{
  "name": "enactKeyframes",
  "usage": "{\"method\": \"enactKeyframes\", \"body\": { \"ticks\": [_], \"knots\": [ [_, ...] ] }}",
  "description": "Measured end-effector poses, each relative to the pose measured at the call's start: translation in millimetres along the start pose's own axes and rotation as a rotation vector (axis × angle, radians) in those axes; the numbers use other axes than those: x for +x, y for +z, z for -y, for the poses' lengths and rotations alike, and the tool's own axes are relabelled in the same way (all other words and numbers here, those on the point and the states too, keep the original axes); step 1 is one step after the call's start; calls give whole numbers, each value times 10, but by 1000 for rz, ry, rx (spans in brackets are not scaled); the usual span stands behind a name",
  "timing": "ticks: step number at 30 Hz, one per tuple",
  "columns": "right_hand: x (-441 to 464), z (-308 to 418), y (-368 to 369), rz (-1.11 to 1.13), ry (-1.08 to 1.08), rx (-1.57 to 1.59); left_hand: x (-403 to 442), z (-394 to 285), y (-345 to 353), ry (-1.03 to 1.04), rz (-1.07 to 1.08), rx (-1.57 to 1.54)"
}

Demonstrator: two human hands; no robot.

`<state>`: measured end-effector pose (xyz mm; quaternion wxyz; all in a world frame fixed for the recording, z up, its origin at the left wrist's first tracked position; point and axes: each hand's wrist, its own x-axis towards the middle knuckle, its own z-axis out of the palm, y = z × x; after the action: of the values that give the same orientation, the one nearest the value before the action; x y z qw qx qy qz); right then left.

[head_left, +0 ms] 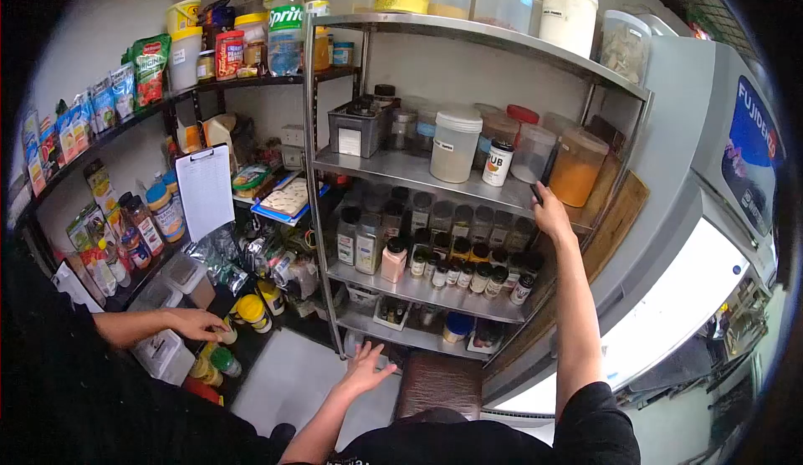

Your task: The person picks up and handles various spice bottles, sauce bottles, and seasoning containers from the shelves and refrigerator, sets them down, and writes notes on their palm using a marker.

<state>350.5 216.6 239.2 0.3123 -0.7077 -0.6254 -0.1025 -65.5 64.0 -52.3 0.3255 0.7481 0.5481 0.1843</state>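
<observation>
My right hand [550, 216] reaches up to the edge of the middle shelf [368, 164]. Its fingers are closed on a slim black pen-like item [537, 194], mostly hidden by the fingers. Close by stand a white RUB container [498, 164], a clear tub [533, 154] and a jar of orange powder [577, 168]. Low in front of the rack, my left hand [365, 370] is open with its fingers spread, holding nothing. Below the right hand, several small spice bottles [479, 278] and a jar of pink contents [394, 259] line the lower shelf.
At left, a co-worker's hand [201, 325] is by lidded jars near the floor. A clipboard [205, 189] hangs beside corner shelves of packets and bottles. A brown padded seat [441, 384] stands before the rack; a fridge [669, 239] flanks it on the right.
</observation>
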Motion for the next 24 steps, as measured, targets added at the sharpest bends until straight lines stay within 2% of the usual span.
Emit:
{"method": "enactKeyframes", "body": {
  "ticks": [1,3,6,7,8,9,11,12,13,17,19,21,24],
  "knots": [
    [19,2,-61,9,4,-3,1,-27,-23,-14,16,-5],
    [5,-56,-37,65,-119,54,42,-95,29,16,12,-24],
    [276,-268,-106,173,-99,-55,84,-71,196,56,39,-22],
    [310,-136,-270,184,3,135,107,-49,263,63,59,-6],
    [609,-383,-310,44,-159,10,106,-58,302,48,86,-13],
    [451,173,-753,5,-2,91,104,-68,338,38,113,-22],
    [726,307,-1255,-74,-69,352,99,-71,409,27,145,-33],
    [1040,215,-1504,-158,-188,253,112,-90,436,15,163,-13],
    [1168,338,-1777,-203,-203,209,118,-164,435,-21,190,-9],
    [1496,978,-2620,-283,-154,9,198,-350,610,-56,173,-46],
    [1784,1036,-2749,-454,-142,-222,214,-466,693,-81,169,-58],
    [1635,1121,-2628,-648,-215,2,237,-577,772,-81,155,-74],
    [1481,926,-2263,-575,-293,100,273,-600,937,-119,127,-86]
  ]
}}
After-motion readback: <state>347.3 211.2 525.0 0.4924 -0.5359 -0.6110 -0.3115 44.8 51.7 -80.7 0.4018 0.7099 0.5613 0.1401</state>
